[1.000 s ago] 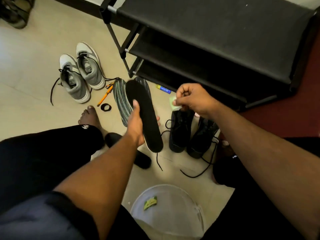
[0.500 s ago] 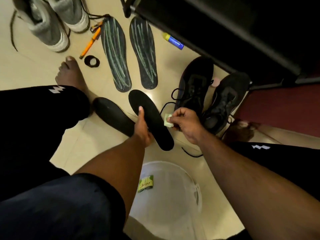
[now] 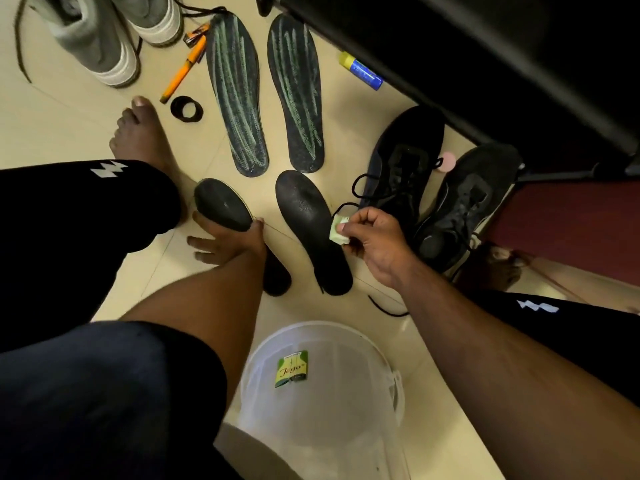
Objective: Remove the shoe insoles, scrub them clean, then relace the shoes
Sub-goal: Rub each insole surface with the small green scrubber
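Landmark: clear plastic bucket w/ green-yellow label, on the pale tile floor at bottom centre.

Directly beyond the bucket lies a plain black foam insole, flat on the tiles, toe pointing away. R hand sits at that insole's right edge, thumb & fingers pinching a small pale-green soap-like piece that touches the insole's rim.

Beyond-left of the bucket, a second plain black insole; L hand is on its middle, thumb over the near edge, fingers spread underneath/beside it. Can't tell if it's truly gripped or just being reached under. Its heel end shows past the wrist.

Farther beyond the bucket: two dark insoles w/ green streaks, side by side, apart from each other.

Beyond-right of the bucket: pair of black lace-up shoes, laces loose, next to a black shoe rack.

Far beyond-left: grey sneakers w/ white soles, an orange pen, a black ring-shaped band. A blue-yellow tube lies by the rack's edge.
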`<state>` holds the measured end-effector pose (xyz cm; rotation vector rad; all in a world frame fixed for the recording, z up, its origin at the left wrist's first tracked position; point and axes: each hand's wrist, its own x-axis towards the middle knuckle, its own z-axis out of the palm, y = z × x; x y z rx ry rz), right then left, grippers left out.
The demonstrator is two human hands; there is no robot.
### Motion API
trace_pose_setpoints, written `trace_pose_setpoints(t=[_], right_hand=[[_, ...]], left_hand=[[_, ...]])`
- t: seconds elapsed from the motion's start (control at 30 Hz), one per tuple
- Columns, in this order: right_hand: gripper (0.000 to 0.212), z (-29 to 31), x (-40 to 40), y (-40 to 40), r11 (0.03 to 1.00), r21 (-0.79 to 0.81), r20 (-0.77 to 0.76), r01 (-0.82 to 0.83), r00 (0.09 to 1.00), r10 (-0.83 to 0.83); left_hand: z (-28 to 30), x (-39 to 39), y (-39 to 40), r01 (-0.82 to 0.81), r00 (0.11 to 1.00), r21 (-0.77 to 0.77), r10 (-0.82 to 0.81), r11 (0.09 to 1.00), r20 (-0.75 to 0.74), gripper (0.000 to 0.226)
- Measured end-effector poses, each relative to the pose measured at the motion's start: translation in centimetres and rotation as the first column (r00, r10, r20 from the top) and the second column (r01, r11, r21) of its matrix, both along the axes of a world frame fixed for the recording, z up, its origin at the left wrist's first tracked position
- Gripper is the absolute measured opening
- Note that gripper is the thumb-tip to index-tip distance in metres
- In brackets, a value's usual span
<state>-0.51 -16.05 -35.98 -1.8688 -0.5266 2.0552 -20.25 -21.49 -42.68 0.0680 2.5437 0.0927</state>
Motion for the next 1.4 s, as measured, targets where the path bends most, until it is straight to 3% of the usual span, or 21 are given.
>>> trace_pose_setpoints(t=[0.13,0.37,0.43,0.53,0.67,0.9,1.03,1.23,1.3,1.4], right_hand=[[0.027,0.1,-0.3,0.2,0.998,-0.030,-0.034,0.056,0.998,-0.057],[0.026,2.6,-0.2,2.1,0.973,-0.053,-0.140,0.224,0.963,-0.229],[0.028,4.4,-0.1,3.4,0.982,0.025,-0.157,0.187,0.971,-0.181],[0.029,8.8,0.4,5.1,0.974,0.226,-0.144,-0.030,0.987,0.064],[0.027,15.6,0.2,6.2,0.795,0.476,0.006,-0.376,0.905,0.425],[0.024,25.7,0.0,7.1,0.501,0.740,0.181,-0.448,0.851,0.494],[0.025,28.3,0.7,7.9,0.509,0.802,0.069,-0.312,0.895,0.441],[0.022,26.7,0.5,7.4,0.612,0.765,-0.055,-0.203,0.925,0.376],[0.021,26.2,0.7,8.3,0.632,0.758,-0.079,-0.162,0.938,0.336],[0.023,26.3,1.2,10.0,0.660,0.742,-0.127,-0.117,0.942,0.310]], left_hand=[[-2.0,-2.4,0.6,-0.010,0.993,0.036,0.006,0.999,0.120,0.125],[0.7,-1.0,1.7,-0.060,0.989,0.082,0.048,0.995,0.140,0.124],[3.5,0.2,3.4,-0.022,0.994,0.166,0.004,0.986,0.107,0.124],[9.9,2.3,7.0,0.039,0.986,0.345,-0.092,0.938,0.139,0.126],[19.7,4.7,11.5,-0.015,0.949,0.583,-0.173,0.812,0.265,0.128],[31.4,3.6,12.6,0.010,0.938,0.721,-0.257,0.693,0.233,0.134],[34.0,2.2,12.6,0.129,0.927,0.759,-0.349,0.638,0.136,0.135],[33.2,2.4,13.8,0.161,0.858,0.786,-0.478,0.597,0.187,0.137],[32.3,2.7,14.7,0.107,0.846,0.805,-0.479,0.583,0.234,0.135],[32.9,1.9,16.7,-0.096,0.806,0.839,-0.453,0.535,0.381,0.129]])
